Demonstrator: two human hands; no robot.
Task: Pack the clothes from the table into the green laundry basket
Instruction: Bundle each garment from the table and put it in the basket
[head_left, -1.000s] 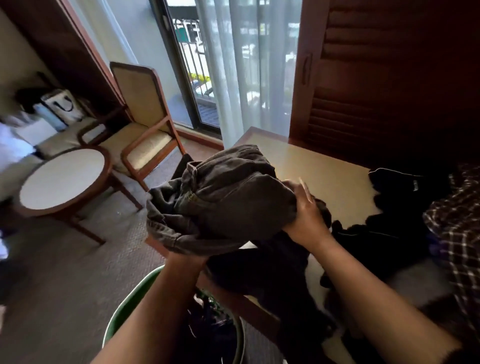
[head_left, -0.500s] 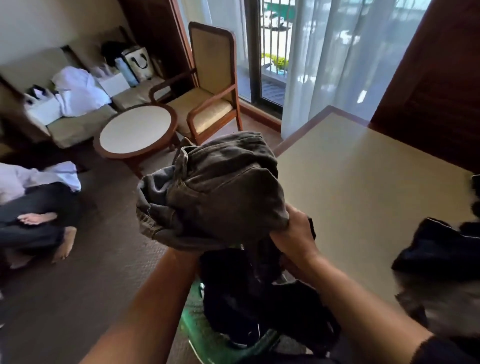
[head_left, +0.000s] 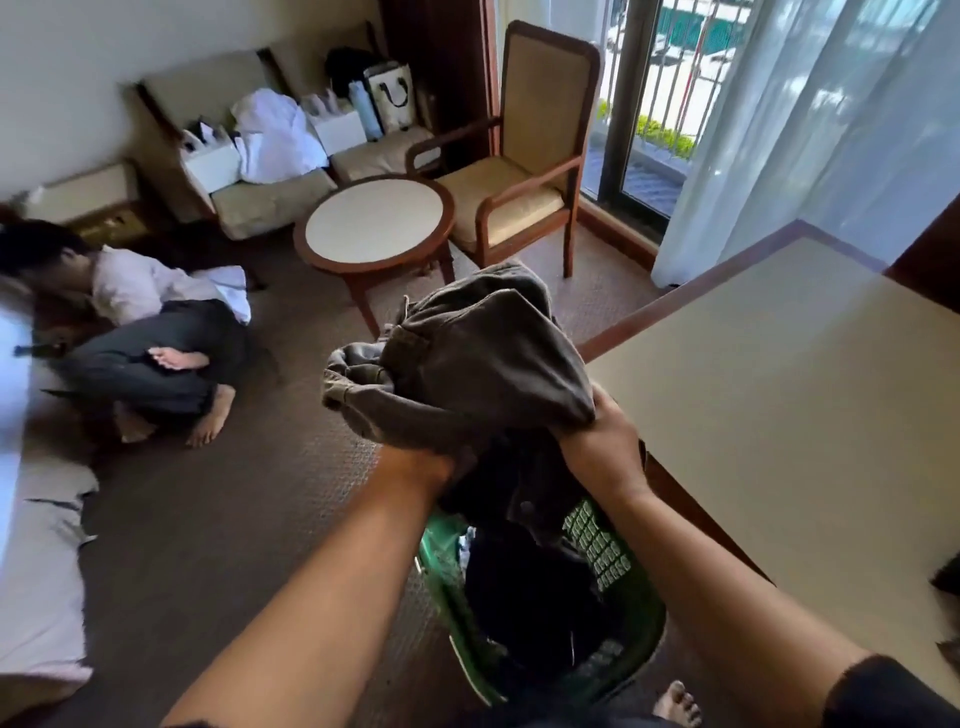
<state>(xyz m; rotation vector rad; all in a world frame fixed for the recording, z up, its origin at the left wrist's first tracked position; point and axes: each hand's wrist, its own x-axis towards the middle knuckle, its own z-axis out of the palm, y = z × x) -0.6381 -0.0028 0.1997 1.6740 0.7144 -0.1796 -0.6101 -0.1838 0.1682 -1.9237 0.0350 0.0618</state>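
A bundled grey-brown garment (head_left: 467, 358) hangs in the air off the table's left edge, above the green laundry basket (head_left: 602, 551). My left hand (head_left: 421, 467) grips it from underneath, mostly hidden by the cloth. My right hand (head_left: 605, 441) clutches its right lower edge. The basket stands on the carpet beside the table (head_left: 779, 415) and holds dark clothes (head_left: 530, 587). A dark garment (head_left: 946, 579) shows at the table's right edge.
A round low table (head_left: 376, 221) and a wooden armchair (head_left: 524, 176) stand beyond the basket. A person (head_left: 150, 332) crouches on the carpet at the left. A sofa (head_left: 270, 156) with bags lines the wall. My bare foot (head_left: 678, 704) is by the basket.
The view swung left and down. Both hands carried the grey-brown garment off the table and lower, over the basket. The pile of clothes on the table slid out of view to the right.
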